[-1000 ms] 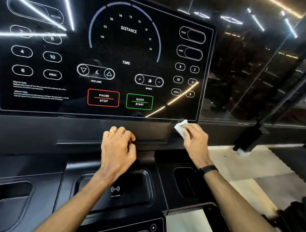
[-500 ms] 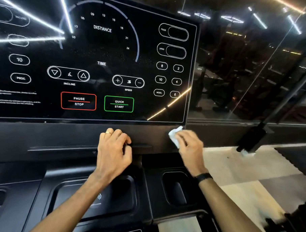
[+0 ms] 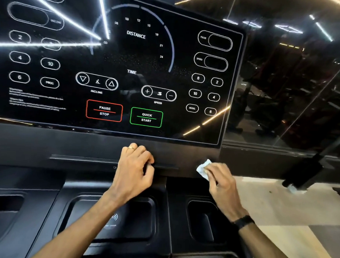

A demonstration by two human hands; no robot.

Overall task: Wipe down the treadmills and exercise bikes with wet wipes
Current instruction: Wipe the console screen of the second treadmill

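A black treadmill console [image 3: 98, 149] fills the view, its glossy touch panel [image 3: 129, 68] showing DISTANCE, TIME, PAUSE STOP and QUICK START. My right hand [image 3: 221, 181] holds a crumpled white wet wipe [image 3: 202, 169] against the matte strip below the panel's lower right corner. My left hand [image 3: 134, 170], a ring on one finger, has its fingers curled over the narrow ledge [image 3: 82, 158] under the panel, near the middle.
Below the hands lie a phone tray with a wireless-charging mark [image 3: 138, 215], a cup recess [image 3: 202, 222] to its right and another recess [image 3: 3, 213] at far left. A dark glass wall [image 3: 284, 85] rises behind. A black post [image 3: 307, 170] stands on the pale floor [image 3: 274, 207] at right.
My right hand has slid the wipe down from the panel's lower right corner onto the strip beneath. My left hand has stayed on the ledge. The view has swung right, then back left.
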